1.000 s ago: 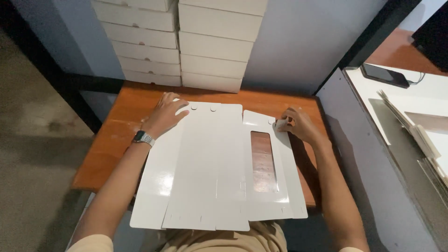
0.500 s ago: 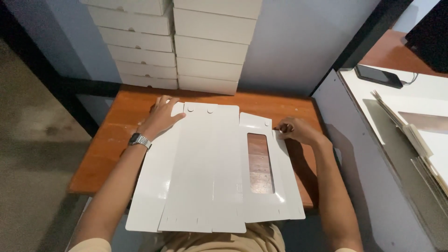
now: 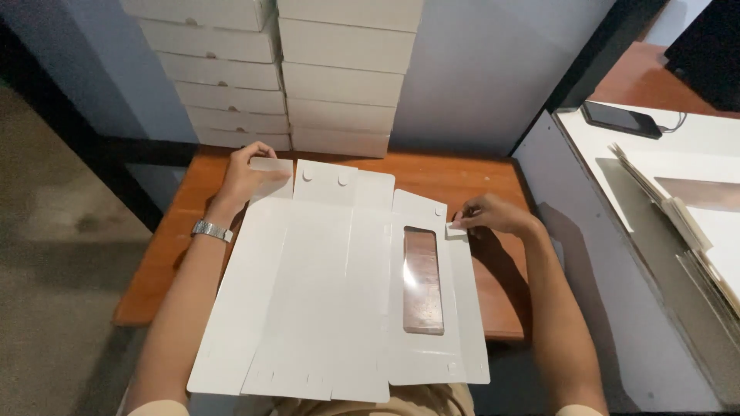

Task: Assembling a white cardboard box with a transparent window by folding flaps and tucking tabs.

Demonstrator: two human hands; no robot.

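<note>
two bare hands work on one flat, unfolded white cardboard box blank (image 3: 324, 285) with a long clear window panel (image 3: 423, 280) cut into its right-hand section. the blank lies spread over a small orange-brown wooden table (image 3: 455, 173) and hangs past the table's near edge toward the person's lap.

the left hand (image 3: 245, 173), with a silver metal wristwatch (image 3: 211, 229) on its wrist, is at the far left corner of the blank; its fingers curl over a small white corner flap (image 3: 271, 166), thumb under and fingers on top, so it is closed on that flap. the right hand (image 3: 487, 216) sits at the far right edge and pinches a small white tab (image 3: 455, 229) between thumb and fingertips; that tab looks lifted slightly off the table.

judging by this, the step in hand is the first folding of the far end flaps, with the long side panels not yet raised and the box flat. the next move would seem to call for bending both small flaps up along their creases together, keeping the blank from sliding on the smooth wood, since most of it is unsupported at the near edge.

behind the table, against a grey-blue wall, stand two stacks of finished white boxes (image 3: 308, 69). to the right, on a separate white-topped surface (image 3: 717, 142), lie a dark phone (image 3: 620, 119) with a cable and a pile of flat card sheets (image 3: 678, 216).
</note>
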